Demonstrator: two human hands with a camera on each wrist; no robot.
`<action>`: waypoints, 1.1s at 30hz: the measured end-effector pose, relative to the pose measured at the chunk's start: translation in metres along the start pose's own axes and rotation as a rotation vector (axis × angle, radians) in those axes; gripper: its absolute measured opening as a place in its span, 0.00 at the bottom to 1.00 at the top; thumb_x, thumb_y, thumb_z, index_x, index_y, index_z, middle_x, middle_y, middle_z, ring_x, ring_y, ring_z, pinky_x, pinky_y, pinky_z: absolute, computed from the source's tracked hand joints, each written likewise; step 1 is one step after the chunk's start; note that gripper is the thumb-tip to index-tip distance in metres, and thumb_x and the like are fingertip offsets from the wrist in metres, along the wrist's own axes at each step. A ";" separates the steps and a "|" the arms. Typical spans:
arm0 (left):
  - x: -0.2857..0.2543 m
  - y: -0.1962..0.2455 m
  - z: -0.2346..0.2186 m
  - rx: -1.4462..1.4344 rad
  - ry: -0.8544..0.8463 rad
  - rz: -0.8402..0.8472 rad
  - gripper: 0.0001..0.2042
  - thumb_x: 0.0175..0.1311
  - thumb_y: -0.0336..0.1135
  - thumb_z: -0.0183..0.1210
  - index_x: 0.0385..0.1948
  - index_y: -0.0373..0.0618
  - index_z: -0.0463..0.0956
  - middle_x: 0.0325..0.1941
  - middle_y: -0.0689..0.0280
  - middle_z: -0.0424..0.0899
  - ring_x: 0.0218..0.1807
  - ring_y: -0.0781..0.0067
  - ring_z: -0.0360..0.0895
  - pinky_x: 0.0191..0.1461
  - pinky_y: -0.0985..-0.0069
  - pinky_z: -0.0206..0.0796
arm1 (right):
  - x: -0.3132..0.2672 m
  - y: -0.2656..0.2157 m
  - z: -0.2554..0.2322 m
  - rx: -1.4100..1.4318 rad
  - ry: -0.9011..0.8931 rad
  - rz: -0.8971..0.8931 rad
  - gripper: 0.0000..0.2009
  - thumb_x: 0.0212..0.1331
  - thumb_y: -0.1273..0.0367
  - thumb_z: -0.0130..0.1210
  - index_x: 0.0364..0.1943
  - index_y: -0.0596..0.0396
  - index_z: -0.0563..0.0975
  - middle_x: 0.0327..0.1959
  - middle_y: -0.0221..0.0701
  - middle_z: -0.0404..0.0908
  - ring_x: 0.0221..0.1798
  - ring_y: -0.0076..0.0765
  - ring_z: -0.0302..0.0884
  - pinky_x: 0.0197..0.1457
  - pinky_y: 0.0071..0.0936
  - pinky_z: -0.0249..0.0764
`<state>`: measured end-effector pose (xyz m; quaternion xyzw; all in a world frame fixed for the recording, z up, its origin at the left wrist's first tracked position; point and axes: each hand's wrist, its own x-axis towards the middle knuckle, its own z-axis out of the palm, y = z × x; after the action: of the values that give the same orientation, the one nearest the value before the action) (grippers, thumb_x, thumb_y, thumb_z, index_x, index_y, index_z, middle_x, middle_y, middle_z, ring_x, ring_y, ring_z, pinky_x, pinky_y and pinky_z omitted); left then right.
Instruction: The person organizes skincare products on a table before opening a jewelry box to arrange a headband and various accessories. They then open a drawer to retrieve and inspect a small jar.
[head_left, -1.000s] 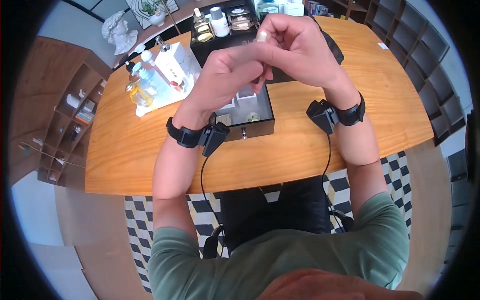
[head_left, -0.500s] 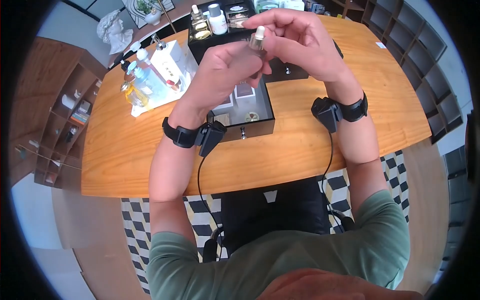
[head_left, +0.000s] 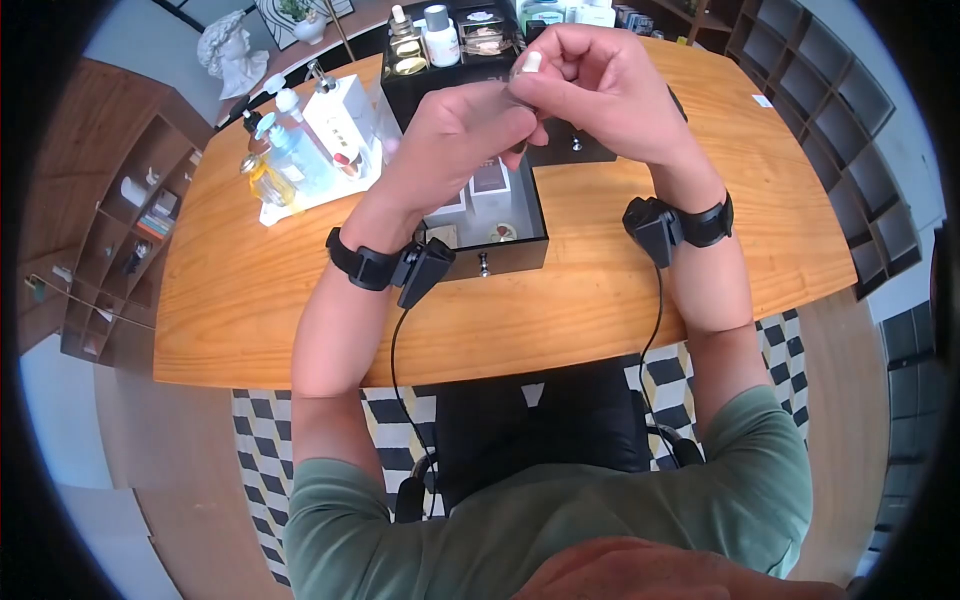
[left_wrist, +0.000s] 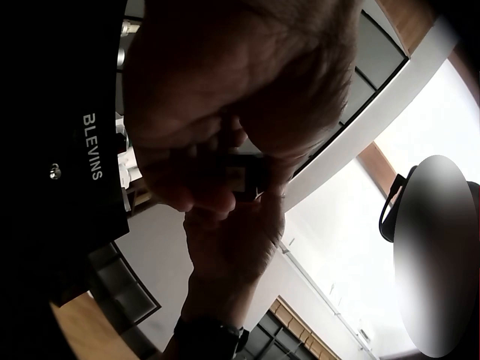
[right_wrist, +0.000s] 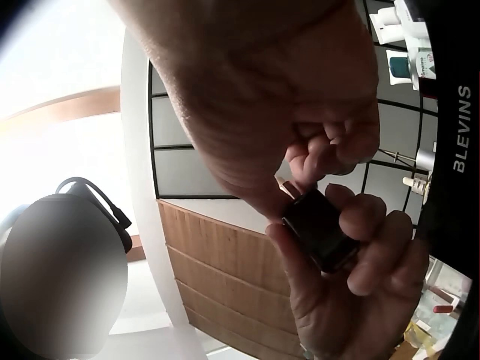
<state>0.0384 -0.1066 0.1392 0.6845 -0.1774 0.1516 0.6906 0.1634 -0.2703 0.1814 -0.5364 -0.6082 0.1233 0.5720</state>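
Note:
A small dropper bottle with dark, square-edged sides is held between both hands above an open drawer. My left hand grips its body, thumb on one side and fingers on the other, as the right wrist view shows. The white rubber bulb of its dropper top pokes up beside the right thumb. My right hand pinches the top with thumb and curled fingers, which hide the collar. In the left wrist view, the left hand mostly covers the bottle. Small boxes lie inside the drawer.
Behind the hands stands a black cosmetics organizer with bottles on top. To the left, a white tray carries several pump bottles and a lipstick. A wooden table lies under everything. Cables trail from both wrist cameras.
Half a second ago the right fingers were spread and the dropper top showed; now they have closed round it again. The left hand stays on the bottle. The view shifted slightly.

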 end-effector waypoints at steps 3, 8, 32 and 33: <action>0.001 -0.001 -0.002 0.018 -0.004 -0.013 0.12 0.70 0.38 0.61 0.45 0.38 0.82 0.38 0.65 0.85 0.35 0.81 0.76 0.39 0.80 0.71 | -0.001 -0.007 0.003 -0.056 0.020 -0.019 0.06 0.65 0.72 0.63 0.42 0.60 0.81 0.25 0.16 0.74 0.28 0.08 0.69 0.29 0.11 0.63; 0.001 -0.002 0.000 0.055 0.007 -0.005 0.12 0.71 0.39 0.61 0.45 0.38 0.83 0.38 0.65 0.85 0.35 0.81 0.76 0.39 0.80 0.71 | 0.001 0.012 -0.002 -0.067 0.016 -0.054 0.08 0.65 0.70 0.63 0.44 0.60 0.83 0.25 0.15 0.75 0.27 0.07 0.68 0.27 0.10 0.61; 0.001 0.003 -0.002 0.014 -0.010 0.036 0.14 0.72 0.42 0.58 0.38 0.37 0.81 0.36 0.65 0.84 0.33 0.80 0.75 0.39 0.80 0.70 | 0.002 -0.003 0.004 0.166 -0.027 -0.100 0.14 0.66 0.76 0.59 0.54 0.62 0.79 0.49 0.37 0.85 0.44 0.23 0.83 0.44 0.22 0.83; 0.000 0.002 -0.003 0.012 -0.006 0.037 0.14 0.72 0.42 0.58 0.38 0.37 0.81 0.36 0.65 0.84 0.33 0.80 0.75 0.39 0.80 0.70 | 0.002 -0.003 0.005 0.137 -0.022 -0.114 0.12 0.66 0.77 0.60 0.52 0.64 0.79 0.40 0.33 0.83 0.35 0.23 0.82 0.38 0.21 0.80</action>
<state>0.0380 -0.1039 0.1411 0.6858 -0.1914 0.1634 0.6829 0.1586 -0.2675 0.1834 -0.4592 -0.6341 0.1375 0.6067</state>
